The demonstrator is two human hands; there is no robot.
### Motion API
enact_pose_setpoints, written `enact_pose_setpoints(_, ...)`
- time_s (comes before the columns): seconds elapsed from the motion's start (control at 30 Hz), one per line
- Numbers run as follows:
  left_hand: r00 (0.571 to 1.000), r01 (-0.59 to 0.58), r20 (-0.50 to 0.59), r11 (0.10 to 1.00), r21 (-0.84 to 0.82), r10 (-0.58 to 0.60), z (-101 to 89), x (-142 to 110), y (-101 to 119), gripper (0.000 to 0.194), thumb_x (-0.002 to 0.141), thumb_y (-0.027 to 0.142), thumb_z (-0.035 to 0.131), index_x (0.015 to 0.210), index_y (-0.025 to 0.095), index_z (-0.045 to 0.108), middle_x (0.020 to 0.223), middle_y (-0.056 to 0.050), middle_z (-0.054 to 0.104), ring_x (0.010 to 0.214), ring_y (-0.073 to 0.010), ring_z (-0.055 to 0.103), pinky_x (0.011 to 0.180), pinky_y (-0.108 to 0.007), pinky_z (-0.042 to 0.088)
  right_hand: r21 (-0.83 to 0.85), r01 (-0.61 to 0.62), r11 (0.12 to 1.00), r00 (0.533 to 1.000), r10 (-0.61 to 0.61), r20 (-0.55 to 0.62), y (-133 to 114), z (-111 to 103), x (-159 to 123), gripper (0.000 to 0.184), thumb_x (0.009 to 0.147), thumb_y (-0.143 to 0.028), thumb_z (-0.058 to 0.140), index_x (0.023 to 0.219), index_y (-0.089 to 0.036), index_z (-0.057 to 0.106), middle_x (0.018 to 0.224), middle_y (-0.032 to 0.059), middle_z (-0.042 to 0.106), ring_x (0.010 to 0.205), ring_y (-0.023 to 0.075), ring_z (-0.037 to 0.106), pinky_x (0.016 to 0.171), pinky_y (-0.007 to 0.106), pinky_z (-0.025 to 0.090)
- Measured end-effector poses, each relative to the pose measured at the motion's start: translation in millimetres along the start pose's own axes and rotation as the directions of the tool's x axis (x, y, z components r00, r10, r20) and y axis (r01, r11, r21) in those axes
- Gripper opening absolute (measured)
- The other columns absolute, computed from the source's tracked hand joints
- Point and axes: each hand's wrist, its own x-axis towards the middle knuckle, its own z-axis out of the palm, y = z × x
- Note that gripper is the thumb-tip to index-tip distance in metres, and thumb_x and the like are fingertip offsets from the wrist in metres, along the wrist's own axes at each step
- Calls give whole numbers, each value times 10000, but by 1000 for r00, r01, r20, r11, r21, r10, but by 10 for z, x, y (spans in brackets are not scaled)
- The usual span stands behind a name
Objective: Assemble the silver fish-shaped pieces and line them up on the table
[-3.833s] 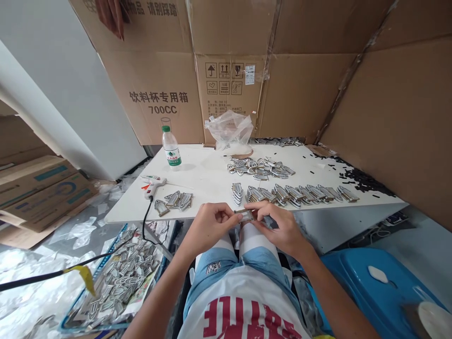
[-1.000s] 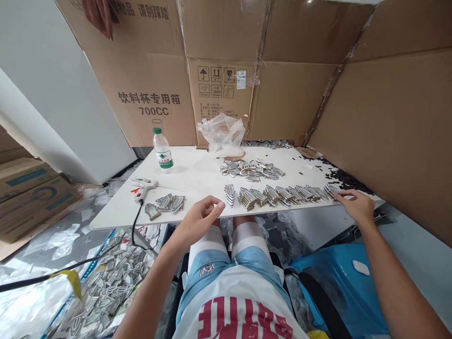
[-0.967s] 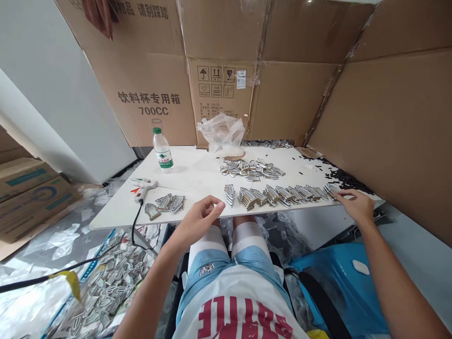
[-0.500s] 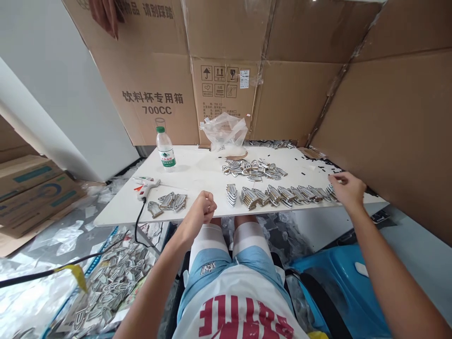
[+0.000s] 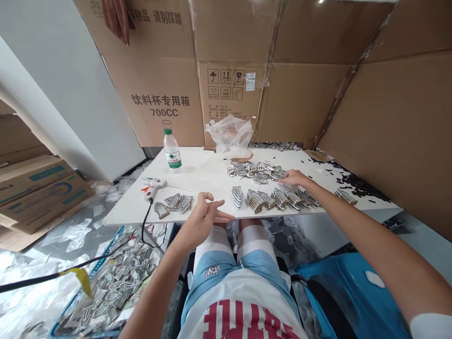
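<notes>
My left hand (image 5: 207,214) hovers at the table's front edge with its fingers spread and nothing in them. To its right a short stack of flat, arch-shaped silver-and-gold pieces (image 5: 237,197) stands on the table. My right hand (image 5: 295,178) reaches over the table, its fingers drawn together at the right end of a loose pile of these pieces (image 5: 254,170). Whether a piece is between those fingertips is hidden. Below the right forearm runs a row of overlapping stacked pieces (image 5: 277,199), partly covered by the arm. More pieces (image 5: 346,196) lie at the right end.
A glue gun (image 5: 152,189) with a black cord lies left, beside a small group of pieces (image 5: 173,203). Behind are a water bottle (image 5: 173,153) and a plastic bag (image 5: 231,134). Small black bits (image 5: 356,183) litter the right side. Cardboard (image 5: 233,42) walls the back.
My right hand has moved left from the row's right end to the loose pile. My left hand has gone from curled to spread fingers. The view has shifted slightly.
</notes>
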Motion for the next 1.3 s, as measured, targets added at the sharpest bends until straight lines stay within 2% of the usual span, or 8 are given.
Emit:
enact_pose_setpoints(0.13,993,30,-113,999,-35,-34,24,-1,102,314,1087,475,548,1157,261,328,1112,-141,821,738,-217,823,693,-361,651,-48,-43,998,999,43,6,-2,38,56,313,1037,-434,714,1197,-165,720,1217,74,736,1060,227,728,931,425,627)
enact_pose_setpoints(0.27,999,-23,-33,990,141,28,-28,12,84,328,1103,573,445,1086,249,394,671,25,734,386,-121,530,435,-248,381,-27,-71,997,997,70,-18,28,11,29,335,928,-484,817,944,-154,760,929,62,784,860,207,747,814,363,623)
enact_pose_setpoints(0.4,988,-93,-91,961,261,121,-77,24,30,361,1085,577,475,959,238,474,606,80,498,513,-120,414,504,-252,306,43,-70,997,994,74,-77,83,-88,-68,360,674,-494,938,688,-191,744,629,90,735,677,264,735,660,345,587)
enact_pose_setpoints(0.57,990,-51,-117,975,217,78,-23,-17,120,306,1060,508,487,916,238,474,745,56,418,643,-144,374,587,-275,338,77,-74,994,970,90,-225,103,-273,-241,323,662,-468,895,706,-191,735,593,110,705,737,323,752,727,406,601)
enact_pose_setpoints(0.73,1000,-10,-16,1000,0,10,33,-42,188,129,991,314,441,888,238,456,741,63,326,607,-139,285,562,-275,276,75,-61,995,888,88,-451,-17,-434,-629,340,700,-439,842,897,-187,728,826,160,771,948,359,733,855,441,582)
enact_pose_setpoints(0.83,996,-85,-17,988,132,88,34,-37,136,166,1040,324,423,919,233,494,779,44,421,653,-149,386,610,-283,348,150,132,980,792,-14,-610,-247,-391,-1175,409,789,-453,791,1087,-190,695,882,108,777,905,304,747,899,423,583)
enact_pose_setpoints(1.07,972,-218,32,844,490,232,82,-60,113,302,1109,373,487,1032,227,738,1094,-61,656,845,-182,596,791,-332,467,355,660,662,628,-228,-744,-1009,74,-2582,329,911,-401,797,1184,-278,662,928,38,777,795,265,777,780,458,680)
enact_pose_setpoints(1.3,968,-244,24,920,307,249,198,-116,228,192,988,400,750,966,229,835,1002,-65,799,831,-210,702,733,-331,539,524,738,426,675,-450,-585,-1239,337,-2777,318,932,-292,801,1228,-295,685,1078,48,782,867,233,798,803,419,719)
